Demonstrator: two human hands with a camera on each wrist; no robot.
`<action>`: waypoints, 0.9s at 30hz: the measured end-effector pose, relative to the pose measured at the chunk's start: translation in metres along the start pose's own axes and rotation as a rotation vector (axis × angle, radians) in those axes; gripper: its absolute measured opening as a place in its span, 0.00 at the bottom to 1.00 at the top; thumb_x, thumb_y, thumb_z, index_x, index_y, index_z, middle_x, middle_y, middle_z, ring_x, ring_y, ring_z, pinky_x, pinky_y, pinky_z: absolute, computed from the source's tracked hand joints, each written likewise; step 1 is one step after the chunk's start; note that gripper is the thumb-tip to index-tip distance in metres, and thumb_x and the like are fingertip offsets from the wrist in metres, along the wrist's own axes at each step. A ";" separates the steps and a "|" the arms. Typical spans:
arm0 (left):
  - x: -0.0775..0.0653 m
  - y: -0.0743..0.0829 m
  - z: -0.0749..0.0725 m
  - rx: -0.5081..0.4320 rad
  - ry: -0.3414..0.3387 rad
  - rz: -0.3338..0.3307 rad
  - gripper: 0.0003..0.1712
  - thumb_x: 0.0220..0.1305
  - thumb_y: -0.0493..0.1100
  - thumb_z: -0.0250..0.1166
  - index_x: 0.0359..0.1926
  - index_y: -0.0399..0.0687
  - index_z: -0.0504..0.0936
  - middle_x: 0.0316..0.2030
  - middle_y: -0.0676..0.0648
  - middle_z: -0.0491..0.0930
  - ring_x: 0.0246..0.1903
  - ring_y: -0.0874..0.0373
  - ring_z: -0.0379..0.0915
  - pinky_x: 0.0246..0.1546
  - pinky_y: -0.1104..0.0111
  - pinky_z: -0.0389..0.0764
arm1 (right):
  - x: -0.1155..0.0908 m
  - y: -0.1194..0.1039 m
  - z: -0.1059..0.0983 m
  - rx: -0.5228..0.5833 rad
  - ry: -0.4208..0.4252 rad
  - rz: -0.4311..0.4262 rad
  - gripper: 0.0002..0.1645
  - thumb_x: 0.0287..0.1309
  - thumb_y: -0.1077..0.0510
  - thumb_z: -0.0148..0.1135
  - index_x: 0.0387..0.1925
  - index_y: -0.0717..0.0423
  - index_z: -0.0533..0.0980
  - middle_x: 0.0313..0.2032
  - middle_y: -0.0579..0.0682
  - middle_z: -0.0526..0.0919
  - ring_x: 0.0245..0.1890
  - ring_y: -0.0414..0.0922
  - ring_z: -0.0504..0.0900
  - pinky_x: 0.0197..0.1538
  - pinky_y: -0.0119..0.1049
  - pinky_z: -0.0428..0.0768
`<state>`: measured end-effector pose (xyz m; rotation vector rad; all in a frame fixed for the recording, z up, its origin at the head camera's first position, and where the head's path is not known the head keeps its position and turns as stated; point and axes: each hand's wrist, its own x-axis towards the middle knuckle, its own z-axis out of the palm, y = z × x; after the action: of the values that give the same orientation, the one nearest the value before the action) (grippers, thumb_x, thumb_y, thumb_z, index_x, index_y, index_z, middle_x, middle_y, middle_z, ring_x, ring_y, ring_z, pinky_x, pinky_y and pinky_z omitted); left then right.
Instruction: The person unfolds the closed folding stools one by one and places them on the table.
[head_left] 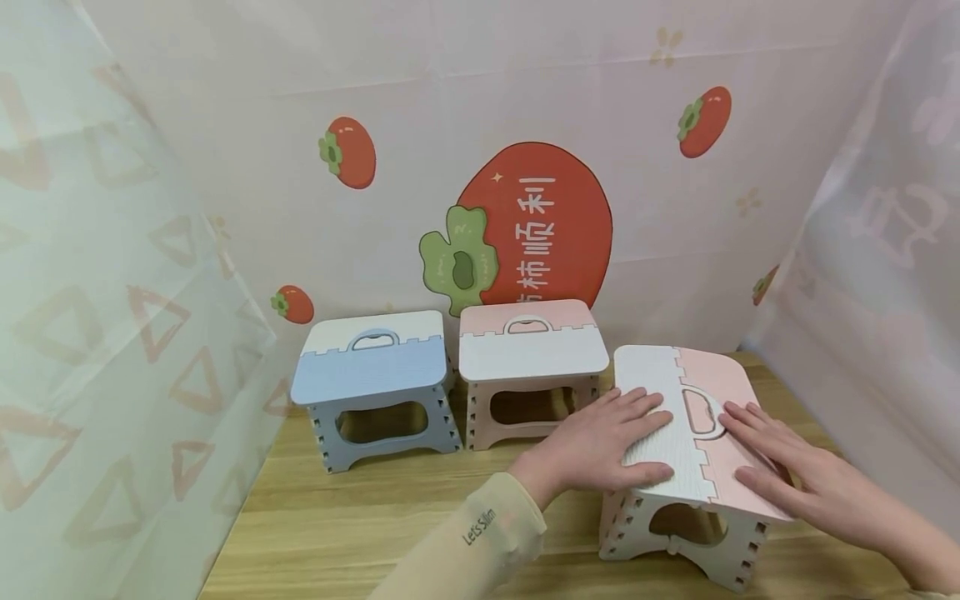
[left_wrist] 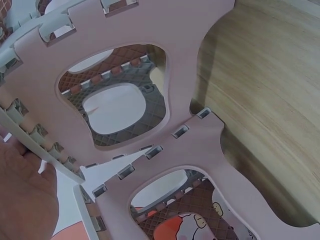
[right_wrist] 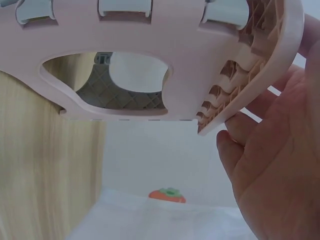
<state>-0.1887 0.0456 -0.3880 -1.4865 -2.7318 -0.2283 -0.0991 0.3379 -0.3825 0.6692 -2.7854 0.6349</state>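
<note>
A white-and-pink folding step stool [head_left: 720, 375] stands unfolded at the right of the table, turned at an angle. My left hand [head_left: 600, 442] lies with spread fingers on the white half of its top. My right hand [head_left: 795, 475] rests on the pink half, fingertips beside the carry handle [head_left: 701, 412]. The left wrist view shows a pink leg panel [left_wrist: 182, 65] with a large cutout, and my left hand [left_wrist: 25, 195] at the top's edge. In the right wrist view, my right hand [right_wrist: 280, 165] is against the pink rim [right_wrist: 285, 50], apart from the leg panel.
A blue-and-white folding stool [head_left: 371, 367] stands unfolded at the left. Between it and my hands is another pink-and-white stool [head_left: 532, 350]. All stand on a wood-grain table [head_left: 337, 517]. Behind hangs a white cloth [head_left: 262, 167] printed with red persimmons.
</note>
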 end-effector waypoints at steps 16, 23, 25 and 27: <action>0.000 -0.003 0.001 -0.004 -0.005 -0.012 0.40 0.74 0.73 0.42 0.81 0.68 0.53 0.80 0.62 0.46 0.79 0.66 0.35 0.79 0.70 0.36 | 0.000 -0.001 0.003 -0.040 0.030 -0.060 0.41 0.65 0.57 0.68 0.76 0.44 0.65 0.77 0.42 0.61 0.77 0.23 0.42 0.70 0.10 0.40; 0.004 -0.010 -0.006 -0.041 -0.021 -0.034 0.40 0.76 0.70 0.43 0.81 0.62 0.55 0.80 0.61 0.49 0.79 0.65 0.39 0.78 0.71 0.39 | 0.000 -0.001 0.004 -0.089 0.115 -0.134 0.40 0.55 0.57 0.77 0.70 0.41 0.74 0.74 0.34 0.64 0.74 0.20 0.48 0.66 0.08 0.47; 0.006 -0.013 -0.008 -0.051 -0.020 -0.039 0.39 0.76 0.70 0.43 0.80 0.61 0.57 0.80 0.59 0.50 0.79 0.64 0.40 0.78 0.71 0.39 | 0.000 -0.003 0.004 -0.090 0.138 -0.175 0.41 0.51 0.60 0.78 0.68 0.43 0.76 0.74 0.35 0.64 0.73 0.20 0.51 0.65 0.07 0.50; 0.008 -0.016 -0.010 -0.065 -0.021 -0.040 0.39 0.76 0.69 0.45 0.80 0.60 0.58 0.80 0.58 0.52 0.79 0.63 0.41 0.78 0.72 0.40 | 0.001 -0.005 0.004 -0.086 0.151 -0.214 0.42 0.48 0.61 0.80 0.67 0.45 0.77 0.74 0.37 0.66 0.73 0.22 0.54 0.65 0.08 0.52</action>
<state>-0.2069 0.0424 -0.3794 -1.4580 -2.7991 -0.3066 -0.0983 0.3318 -0.3843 0.8486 -2.5420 0.4982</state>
